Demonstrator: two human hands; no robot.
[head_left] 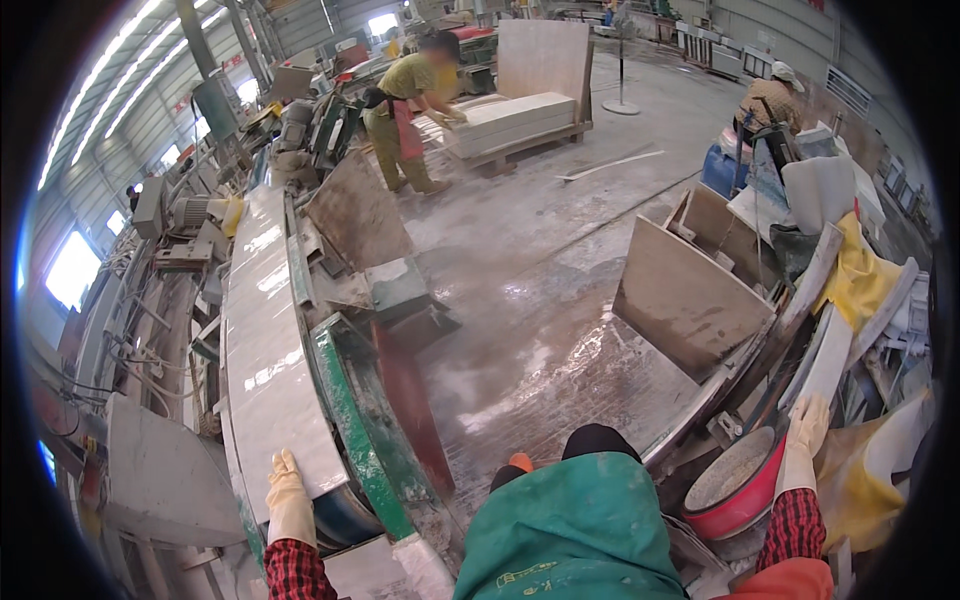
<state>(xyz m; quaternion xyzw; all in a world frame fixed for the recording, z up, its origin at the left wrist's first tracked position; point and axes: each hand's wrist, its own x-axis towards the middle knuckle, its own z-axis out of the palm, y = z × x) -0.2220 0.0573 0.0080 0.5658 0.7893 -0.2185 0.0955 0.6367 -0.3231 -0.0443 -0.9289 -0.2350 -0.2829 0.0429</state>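
My left hand [289,497], in a pale rubber glove, lies flat with fingers together on the near end of a long glossy white stone slab [262,330] that runs along a green-framed conveyor machine [345,400]. My right hand [803,440], also gloved, reaches out to the right, fingers extended, touching the edge of a leaning pale slab [826,365] above a red basin [738,485]. Neither hand grips anything. My green apron [570,535] fills the lower middle.
A beige tile slab [685,300] leans on a rack at right, with yellow cloth [858,275] and stacked slabs behind. A person in a yellow-green shirt [405,110] bends over stacked slabs on a pallet [520,125] far ahead. Another person [770,100] stands far right. Wet concrete floor [520,260] lies between.
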